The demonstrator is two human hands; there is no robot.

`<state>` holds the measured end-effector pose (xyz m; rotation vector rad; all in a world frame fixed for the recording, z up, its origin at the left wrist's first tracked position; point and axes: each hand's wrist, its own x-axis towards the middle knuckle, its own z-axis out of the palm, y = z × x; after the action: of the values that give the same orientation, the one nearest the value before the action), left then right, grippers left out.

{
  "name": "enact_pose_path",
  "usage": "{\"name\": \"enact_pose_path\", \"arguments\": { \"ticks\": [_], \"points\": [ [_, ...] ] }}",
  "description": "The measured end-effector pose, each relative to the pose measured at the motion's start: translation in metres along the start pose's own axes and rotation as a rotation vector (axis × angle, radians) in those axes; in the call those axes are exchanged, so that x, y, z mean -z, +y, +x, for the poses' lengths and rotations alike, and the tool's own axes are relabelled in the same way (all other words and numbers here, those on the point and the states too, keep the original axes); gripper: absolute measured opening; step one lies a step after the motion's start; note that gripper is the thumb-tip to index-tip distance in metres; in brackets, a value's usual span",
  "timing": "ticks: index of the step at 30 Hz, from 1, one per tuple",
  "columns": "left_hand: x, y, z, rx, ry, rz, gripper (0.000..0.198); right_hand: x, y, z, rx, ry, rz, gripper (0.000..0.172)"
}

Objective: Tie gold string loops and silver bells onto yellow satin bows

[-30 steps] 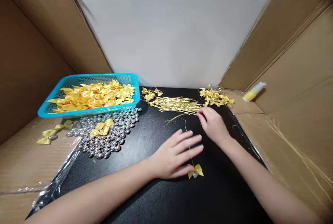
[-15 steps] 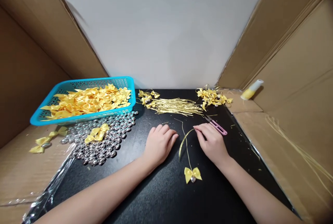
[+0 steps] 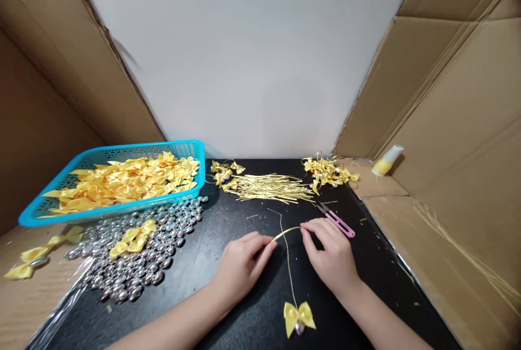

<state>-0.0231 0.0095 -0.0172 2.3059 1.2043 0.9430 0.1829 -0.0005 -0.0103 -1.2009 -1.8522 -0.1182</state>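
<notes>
A short gold twist tie (image 3: 287, 231) is stretched in a slight arch between my hands. My left hand (image 3: 244, 263) pinches its left end between thumb and fingertips. At the other end, the thumb and index finger of my right hand (image 3: 331, 252) are closed on it. Beneath the strip, a thin gold cord (image 3: 290, 268) lies on the black table. It leads down to a yellow satin bow (image 3: 299, 317) with a silver bead (image 3: 299, 328) at its centre. Pink-handled snips (image 3: 337, 221) lie just beyond my right hand.
Several gold strips (image 3: 272, 187) are piled at the back, between two clusters of corded bows (image 3: 328, 170). A turquoise basket (image 3: 199, 149) of yellow bows stands at the left, with silver beads (image 3: 163, 255) spread before it. Cardboard walls (image 3: 459, 95) flank the table; a yellow-and-white spool (image 3: 386, 161) stands right.
My left hand has moved right and taken the free end of the gold strip, which hung loose from my right hand. The camera view has tilted slightly up.
</notes>
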Motion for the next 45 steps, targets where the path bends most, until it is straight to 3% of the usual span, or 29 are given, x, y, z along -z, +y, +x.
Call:
{"name": "enact_pose_path", "arguments": {
  "ticks": [5,11,16,21,30,38,42,45],
  "points": [
    [0.0,0.001,0.001,0.068,0.06,-0.123,0.026,0.0,-0.008,-0.001,-0.096,0.007,0.068,0.013],
    [-0.002,0.001,0.002,0.225,0.091,-0.31,0.028,-0.004,-0.023,-0.004,-0.374,-0.103,0.249,0.013],
    [0.0,0.005,0.003,0.222,0.144,-0.311,0.029,-0.008,-0.017,-0.008,-0.489,-0.166,0.316,0.012],
    [-0.004,0.002,0.002,0.251,0.107,-0.357,0.028,-0.012,-0.011,-0.014,-0.658,-0.213,0.456,0.018],
    [-0.01,-0.002,0.002,0.268,0.048,-0.452,0.027,-0.021,-0.026,-0.012,-0.979,-0.02,0.793,0.039],
    [-0.009,0.008,0.005,0.273,-0.028,-0.563,0.015,-0.014,-0.029,-0.006,-1.029,-0.024,0.935,0.036],
    [-0.008,0.01,0.004,0.341,-0.047,-0.619,0.018,-0.007,-0.032,-0.002,-1.068,-0.046,0.977,0.034],
    [-0.006,0.009,0.002,0.317,-0.067,-0.656,0.02,-0.003,-0.033,0.0,-1.075,-0.071,0.994,0.032]
  ]
}}
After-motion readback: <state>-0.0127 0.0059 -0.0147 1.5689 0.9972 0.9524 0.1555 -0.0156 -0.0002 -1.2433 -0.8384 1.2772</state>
